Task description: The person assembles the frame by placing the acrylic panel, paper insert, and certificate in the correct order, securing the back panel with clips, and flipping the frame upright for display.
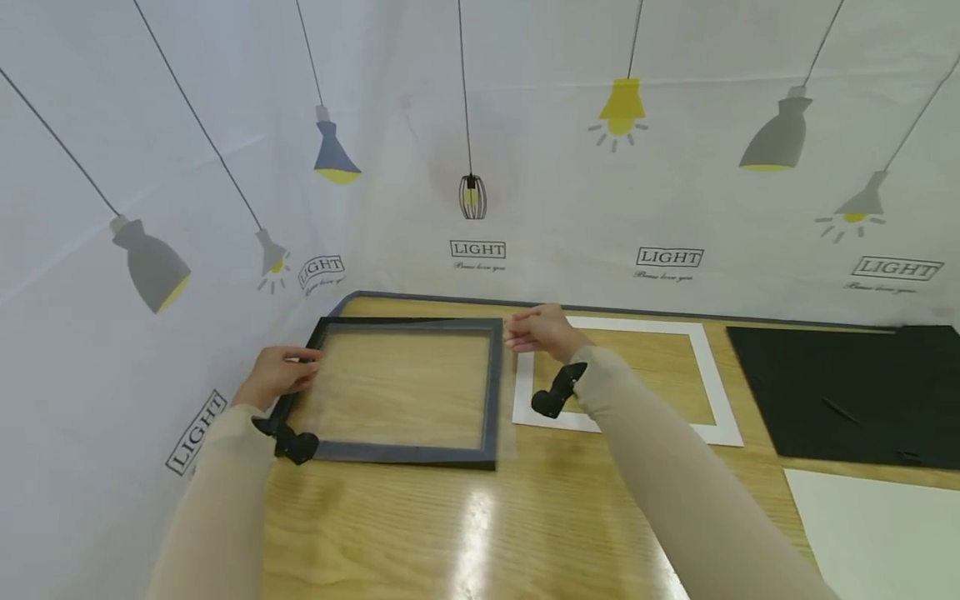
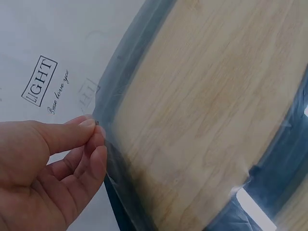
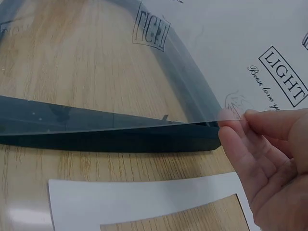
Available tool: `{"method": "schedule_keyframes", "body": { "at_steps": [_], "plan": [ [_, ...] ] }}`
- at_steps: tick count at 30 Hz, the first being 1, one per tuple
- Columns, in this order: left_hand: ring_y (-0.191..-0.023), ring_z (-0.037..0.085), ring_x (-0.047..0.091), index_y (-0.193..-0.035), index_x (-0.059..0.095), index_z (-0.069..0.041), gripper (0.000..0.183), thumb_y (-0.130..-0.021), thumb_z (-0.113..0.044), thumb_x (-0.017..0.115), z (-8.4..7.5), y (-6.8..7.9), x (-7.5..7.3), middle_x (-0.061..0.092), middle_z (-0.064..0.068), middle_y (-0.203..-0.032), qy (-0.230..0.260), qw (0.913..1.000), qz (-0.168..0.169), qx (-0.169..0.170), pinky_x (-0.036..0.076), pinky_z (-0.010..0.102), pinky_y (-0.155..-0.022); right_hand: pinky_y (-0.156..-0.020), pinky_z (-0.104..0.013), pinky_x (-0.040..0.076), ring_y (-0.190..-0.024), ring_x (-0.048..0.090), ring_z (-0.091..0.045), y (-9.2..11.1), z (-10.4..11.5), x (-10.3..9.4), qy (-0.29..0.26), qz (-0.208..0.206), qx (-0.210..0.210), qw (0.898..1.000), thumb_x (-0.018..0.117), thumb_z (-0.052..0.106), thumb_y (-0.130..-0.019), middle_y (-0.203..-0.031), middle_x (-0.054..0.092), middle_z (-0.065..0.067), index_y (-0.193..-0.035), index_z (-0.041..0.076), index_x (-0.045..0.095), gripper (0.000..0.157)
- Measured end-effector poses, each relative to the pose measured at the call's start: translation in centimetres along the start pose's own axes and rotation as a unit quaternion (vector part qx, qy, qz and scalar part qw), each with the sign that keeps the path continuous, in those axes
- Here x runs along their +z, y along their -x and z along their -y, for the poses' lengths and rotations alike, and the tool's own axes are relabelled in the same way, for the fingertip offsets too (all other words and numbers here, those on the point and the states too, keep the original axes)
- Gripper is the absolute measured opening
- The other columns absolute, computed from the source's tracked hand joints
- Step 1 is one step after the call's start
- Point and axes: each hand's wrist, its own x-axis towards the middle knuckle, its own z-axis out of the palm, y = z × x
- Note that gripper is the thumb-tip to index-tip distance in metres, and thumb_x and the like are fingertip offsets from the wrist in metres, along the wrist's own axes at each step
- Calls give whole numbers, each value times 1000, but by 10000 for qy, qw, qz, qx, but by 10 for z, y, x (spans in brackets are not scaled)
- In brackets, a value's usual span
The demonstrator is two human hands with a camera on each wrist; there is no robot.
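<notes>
Between my two hands a clear plastic sheet (image 1: 405,392) is held over a black picture frame (image 1: 491,463) on the wooden table. My left hand (image 1: 279,372) pinches the sheet's left edge between thumb and fingers, close to the frame's left side. At the opposite edge, my right hand (image 1: 546,332) pinches the sheet near the frame's far right corner. In the right wrist view the sheet (image 3: 120,126) stands slightly above the frame's side (image 3: 183,139) and reflects the printed wall. The frame's black border shows through the sheet (image 2: 202,96) in the left wrist view.
A white mat with a cut-out window (image 1: 716,392) lies right of the frame, partly under my right forearm. Farther right are a black backing board (image 1: 862,392) and a white sheet (image 1: 885,533). White printed cloth (image 1: 562,192) walls the back and left of the table (image 1: 375,533).
</notes>
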Motion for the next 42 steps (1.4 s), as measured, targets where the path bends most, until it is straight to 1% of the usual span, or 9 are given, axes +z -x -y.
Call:
{"method": "schedule_keyframes", "body": {
  "at_steps": [8, 16, 23, 27, 31, 34, 36, 39, 42],
  "plan": [
    [-60, 3, 56, -125, 44, 16, 40, -89, 4, 53, 11, -11, -2, 62, -1, -70, 262, 9995, -167, 55, 50, 19, -55, -63, -33, 55, -52, 63, -16, -13, -3, 12, -220, -252, 83, 9994, 57, -4, -87, -60, 64, -9, -120, -15, 48, 36],
    [-56, 2, 52, -122, 47, 17, 36, -88, 4, 52, 14, -18, 1, 60, -2, -67, 29, 9992, -404, 52, 48, 18, -52, -64, -33, 55, -51, 63, -14, -20, -6, 18, -153, -442, 82, 9989, 57, -4, -86, -59, 63, -8, -117, -14, 51, 33],
    [-55, 4, 53, -116, 54, 16, 32, -87, 1, 54, 10, -24, 5, 63, 4, -72, -279, 9969, -734, -59, 48, 19, -51, -62, -31, 55, -52, 63, -13, -25, -3, 19, -45, -612, 108, 9981, 57, -3, -87, -62, 64, -8, -117, -13, 52, 33],
    [-53, 3, 53, -111, 56, 17, 30, -86, 0, 56, 10, -28, 7, 62, 0, -66, -352, 9954, -884, -96, 48, 19, -50, -64, -31, 55, -53, 63, -14, -28, 0, 19, -40, -734, 217, 9971, 59, -3, -86, -63, 64, -9, -116, -12, 54, 31],
    [-53, 3, 53, -108, 59, 16, 28, -86, -1, 56, 10, -29, 7, 61, 0, -66, -473, 9930, -1078, -90, 48, 19, -50, -64, -32, 55, -52, 62, -14, -29, 1, 24, -121, -789, 210, 9966, 58, -4, -86, -63, 64, -10, -115, -13, 55, 30],
    [-52, 7, 54, -104, 61, 16, 26, -85, -1, 57, 9, -29, 9, 63, 8, -70, -720, 9890, -1293, 11, 47, 20, -49, -63, -31, 55, -52, 62, -14, -30, -1, 26, -140, -828, 208, 9963, 58, -5, -86, -65, 64, -10, -115, -13, 54, 30],
    [-53, 15, 56, -101, 63, 15, 24, -84, -1, 57, 7, -28, 12, 64, 16, -73, -1023, 9840, -1451, 145, 46, 23, -50, -62, -30, 55, -52, 62, -14, -31, -3, 27, -161, -866, 228, 9959, 57, -6, -86, -66, 64, -11, -116, -13, 54, 31],
    [-71, 32, 61, -98, 65, 14, 22, -84, -1, 57, 4, -26, 15, 64, 26, -87, -1504, 9746, -1622, 344, 50, 33, -63, -60, -28, 55, -52, 62, -13, -31, -6, 27, -249, -867, 253, 9956, 56, -8, -86, -66, 63, -10, -117, -13, 52, 32],
    [-91, 41, 57, -97, 65, 13, 22, -84, -2, 55, 1, -24, 17, 62, 28, -98, -1922, 9668, -1633, 409, 47, 41, -78, -56, -25, 54, -51, 61, -13, -32, -8, 27, -346, -883, 264, 9951, 55, -9, -86, -65, 62, -10, -117, -14, 51, 32]
  ]
}}
